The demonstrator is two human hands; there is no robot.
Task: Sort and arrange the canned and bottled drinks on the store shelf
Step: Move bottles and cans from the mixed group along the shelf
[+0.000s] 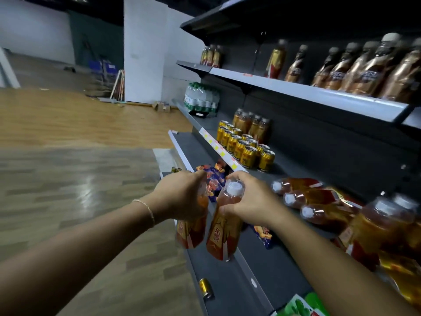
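My left hand point(182, 197) grips the neck of a red-labelled tea bottle point(190, 231) that hangs in front of the shelf edge. My right hand point(252, 201) grips a second tea bottle point(224, 233) with a white cap just beside it. Both bottles hang upright, almost touching. On the middle shelf point(284, 265) several tea bottles point(305, 197) lie on their sides to the right of my right hand. Gold cans point(243, 147) stand in rows farther back. More upright tea bottles point(387, 226) stand at the near right.
A lone gold can point(205, 288) lies on the lower shelf point(218, 281). Blue snack packets point(214, 179) lie behind my hands. The upper shelf point(307, 92) holds gold-wrapped bottles point(364, 71). A pack of green-capped bottles point(201, 98) sits at the far end. Wooden floor lies to the left.
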